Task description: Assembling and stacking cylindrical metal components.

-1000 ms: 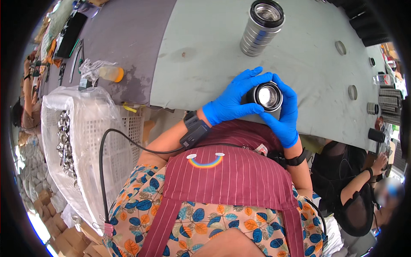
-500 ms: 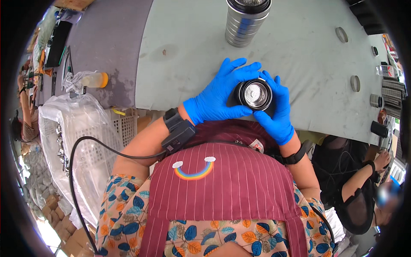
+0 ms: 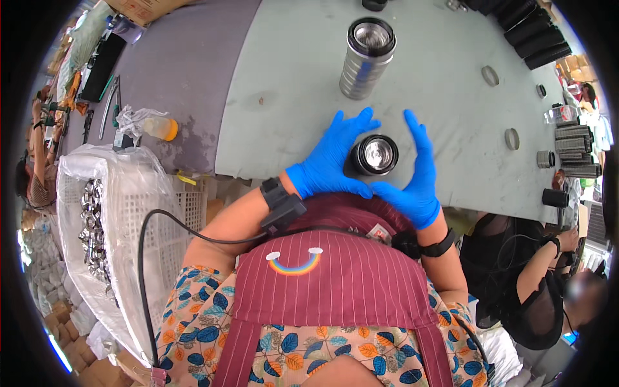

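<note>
Half a second ago both gloved hands were wrapping the black metal cup (image 3: 374, 155); now the fingers are spreading open, the left hand (image 3: 331, 158) and right hand (image 3: 412, 173) flanking it, palms lying near the table's (image 3: 290, 77) near edge, gripping nothing. The cup is standing just inside that edge. Whether the left fingers are touching its side is hard to tell. The ribbed steel cylinder (image 3: 366, 58) is standing farther in, with open tabletop lying between. Small rings (image 3: 511, 138) are sitting toward the right edge.

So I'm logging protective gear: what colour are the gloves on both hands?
Bright blue, on the left hand and the right hand; clearest in the head view.
</note>
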Available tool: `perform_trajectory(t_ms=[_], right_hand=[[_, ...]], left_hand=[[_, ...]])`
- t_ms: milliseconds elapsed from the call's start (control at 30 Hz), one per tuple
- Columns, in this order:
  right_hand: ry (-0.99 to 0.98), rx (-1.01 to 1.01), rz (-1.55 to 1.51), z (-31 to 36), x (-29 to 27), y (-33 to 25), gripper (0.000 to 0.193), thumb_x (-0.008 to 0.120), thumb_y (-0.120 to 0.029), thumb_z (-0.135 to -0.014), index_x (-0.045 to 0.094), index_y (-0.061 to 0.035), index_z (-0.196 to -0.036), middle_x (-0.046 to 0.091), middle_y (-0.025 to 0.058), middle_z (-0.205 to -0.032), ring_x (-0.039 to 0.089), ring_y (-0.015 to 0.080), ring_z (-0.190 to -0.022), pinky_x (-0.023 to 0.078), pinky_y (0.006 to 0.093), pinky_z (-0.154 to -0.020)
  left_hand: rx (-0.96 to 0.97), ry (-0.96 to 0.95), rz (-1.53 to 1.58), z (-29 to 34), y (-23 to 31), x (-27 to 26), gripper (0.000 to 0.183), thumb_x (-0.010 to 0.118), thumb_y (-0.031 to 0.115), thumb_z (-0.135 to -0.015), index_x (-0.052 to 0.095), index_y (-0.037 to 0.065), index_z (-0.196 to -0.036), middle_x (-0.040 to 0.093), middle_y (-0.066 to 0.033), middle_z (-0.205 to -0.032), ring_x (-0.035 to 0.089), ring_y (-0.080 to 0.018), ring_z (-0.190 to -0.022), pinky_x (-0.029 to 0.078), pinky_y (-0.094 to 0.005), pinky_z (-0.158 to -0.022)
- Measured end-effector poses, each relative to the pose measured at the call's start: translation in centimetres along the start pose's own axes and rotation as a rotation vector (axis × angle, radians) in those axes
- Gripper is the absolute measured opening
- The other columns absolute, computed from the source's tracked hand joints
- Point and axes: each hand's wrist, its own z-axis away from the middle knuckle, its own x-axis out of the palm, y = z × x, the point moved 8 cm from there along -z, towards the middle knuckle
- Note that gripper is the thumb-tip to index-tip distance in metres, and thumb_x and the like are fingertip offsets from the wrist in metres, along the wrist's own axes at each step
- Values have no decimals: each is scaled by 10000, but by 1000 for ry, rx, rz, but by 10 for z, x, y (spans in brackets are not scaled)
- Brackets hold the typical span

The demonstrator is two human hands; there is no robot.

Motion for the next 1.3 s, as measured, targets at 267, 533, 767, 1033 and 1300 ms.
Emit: perform_trajectory(t_ms=[267, 533, 767, 1033, 1300], right_hand=[[99, 143, -162, -29, -5, -2, 564, 720, -17, -785, 478, -5, -1294, 569, 131, -1196, 569, 212, -1115, 448, 318, -973], [-88, -588, 525, -159, 30, -67, 596, 766, -191, -758, 512, -58, -1281, 574, 126, -1221, 588, 304, -1086, 274, 504, -1125], [-150, -218, 271, -174, 13, -6, 520, 752, -190, -787, 540, -43, -1238, 569, 155, -1182, 592, 309, -1058, 475, 372, -945], [-160, -274, -31, -173, -8, -6, 661, 717, -348, -838, 456, -92, -1389, 479, 148, -1402, 469, 336, -1275, 281, 437, -1129], [103, 525, 1286, -204, -265, 197, 792, 708, -397, -722, 406, -234, -1435, 438, 221, -1414, 433, 365, -1307, 358, 418, -1083]], left_hand=[[-46, 107, -58, -2, -6, 6, 1211, 850, 393, -631, 98, 90, -1531, 559, -70, -1259, 511, -284, -1211, 65, -604, -1146], [-46, 40, -46, -1, -6, 8, 1109, 827, 416, -676, 179, 100, -1518, 557, -51, -1307, 470, -251, -1283, 74, -535, -1172], [-28, 12, -72, -7, -4, 11, 956, 813, 417, -686, 341, 91, -1450, 548, -76, -1326, 468, -265, -1284, 147, -530, -1163], [-68, -25, -69, -11, 5, 8, 936, 825, 405, -666, 378, 74, -1419, 537, -115, -1330, 467, -302, -1276, 190, -530, -1147], [-162, -30, -36, -13, 7, 3, 848, 838, 428, -649, 475, 76, -1330, 570, -112, -1281, 490, -308, -1252, 245, -513, -1130]])
